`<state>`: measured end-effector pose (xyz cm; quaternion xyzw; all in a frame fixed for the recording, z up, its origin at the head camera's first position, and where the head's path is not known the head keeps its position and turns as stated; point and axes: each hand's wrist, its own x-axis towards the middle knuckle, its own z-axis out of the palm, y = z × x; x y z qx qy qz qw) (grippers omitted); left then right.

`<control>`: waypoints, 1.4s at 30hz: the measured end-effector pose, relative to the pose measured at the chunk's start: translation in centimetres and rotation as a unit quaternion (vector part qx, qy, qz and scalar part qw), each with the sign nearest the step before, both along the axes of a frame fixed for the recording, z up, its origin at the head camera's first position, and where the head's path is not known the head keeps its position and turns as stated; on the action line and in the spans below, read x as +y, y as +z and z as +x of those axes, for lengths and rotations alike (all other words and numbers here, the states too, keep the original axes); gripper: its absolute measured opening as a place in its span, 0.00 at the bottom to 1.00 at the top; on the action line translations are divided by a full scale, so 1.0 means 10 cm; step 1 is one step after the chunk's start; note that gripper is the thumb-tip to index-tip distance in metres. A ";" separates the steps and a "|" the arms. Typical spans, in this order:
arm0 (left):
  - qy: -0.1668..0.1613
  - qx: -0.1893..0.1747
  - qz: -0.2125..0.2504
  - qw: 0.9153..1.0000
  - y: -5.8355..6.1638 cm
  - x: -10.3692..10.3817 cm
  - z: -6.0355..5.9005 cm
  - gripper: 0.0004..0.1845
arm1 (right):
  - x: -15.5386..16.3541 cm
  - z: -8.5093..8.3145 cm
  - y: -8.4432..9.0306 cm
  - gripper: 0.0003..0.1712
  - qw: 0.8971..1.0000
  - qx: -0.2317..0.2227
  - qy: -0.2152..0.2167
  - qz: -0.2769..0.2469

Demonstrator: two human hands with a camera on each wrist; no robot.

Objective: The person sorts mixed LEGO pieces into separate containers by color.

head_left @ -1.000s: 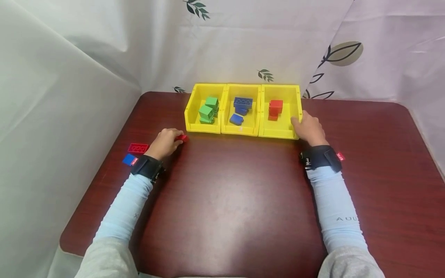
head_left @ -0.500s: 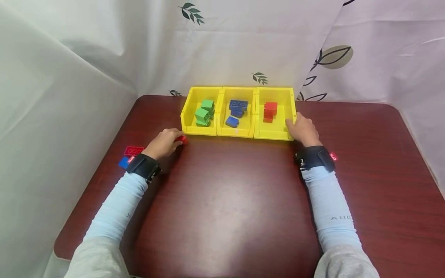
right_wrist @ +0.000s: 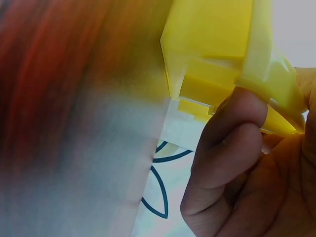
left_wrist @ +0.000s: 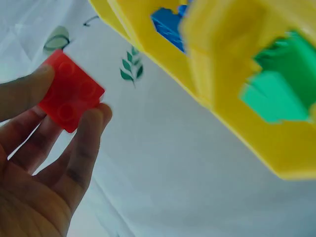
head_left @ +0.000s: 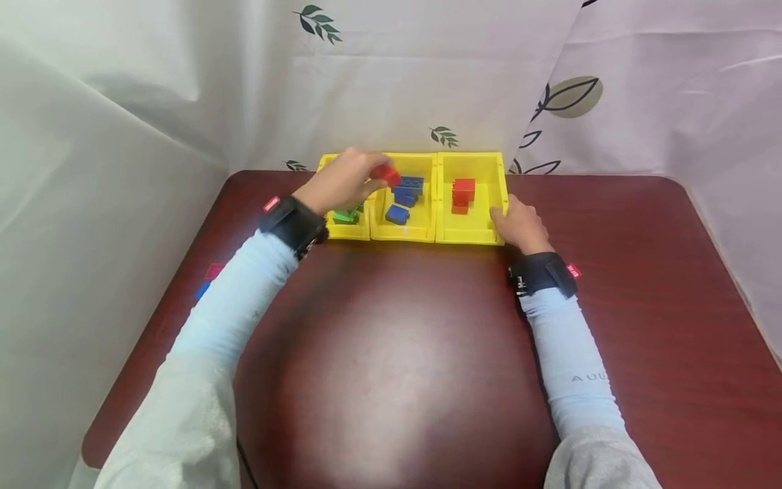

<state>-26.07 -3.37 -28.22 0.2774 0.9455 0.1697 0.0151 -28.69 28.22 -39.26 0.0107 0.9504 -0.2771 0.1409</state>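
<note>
My left hand (head_left: 349, 179) pinches a red toy building brick (head_left: 387, 174) above the left and middle yellow bins. In the left wrist view the red brick (left_wrist: 69, 91) shows its studs, held between thumb and fingertips. My right hand (head_left: 524, 226) grips the right side wall of the right yellow bin (head_left: 473, 234), thumb inside the rim. Red bricks (head_left: 463, 193) lie in that bin. Blue bricks (head_left: 398, 214) lie in the middle bin (head_left: 403, 235). Green bricks (head_left: 345, 216) in the left bin (head_left: 353, 233) are partly hidden under my left hand.
At the table's left side lie another red brick (head_left: 214, 271) and a blue brick (head_left: 202, 290), partly covered by my left sleeve. The brown table (head_left: 391, 353) ends at a white leaf-print cloth (head_left: 379, 81) behind the bins.
My left hand has lifted the red brick off the table and carried it right and away from me, over the bins. The right hand keeps its hold on the bin wall.
</note>
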 end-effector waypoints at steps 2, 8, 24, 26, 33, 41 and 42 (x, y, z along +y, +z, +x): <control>-0.015 -0.008 -0.005 1.000 0.05 0.18 -0.14 0.15 | -0.03 -0.01 0.00 0.30 1.000 0.003 0.000 0.002; -0.038 -0.013 -0.037 0.999 0.03 0.66 -0.51 0.16 | -0.15 -0.02 -0.03 0.30 1.000 -0.009 0.000 -0.003; 0.025 -0.089 -0.112 0.989 -0.43 0.94 -0.90 0.19 | -0.44 0.02 -0.06 0.29 1.000 -0.016 0.013 -0.012; 0.029 -0.086 -0.113 0.989 -0.50 0.95 -0.93 0.18 | -0.43 0.01 -0.05 0.29 1.000 -0.019 0.012 -0.012; 0.030 -0.072 -0.136 0.988 -0.51 1.03 -0.94 0.17 | -0.39 -0.01 -0.03 0.27 1.000 -0.018 0.008 -0.012; 0.033 -0.078 -0.135 0.987 -0.55 1.05 -0.94 0.16 | -0.38 -0.02 -0.04 0.28 1.000 -0.016 0.016 -0.015; 0.035 -0.078 -0.136 0.987 -0.56 1.03 -0.93 0.16 | -0.39 -0.02 -0.04 0.28 1.000 -0.015 0.018 -0.016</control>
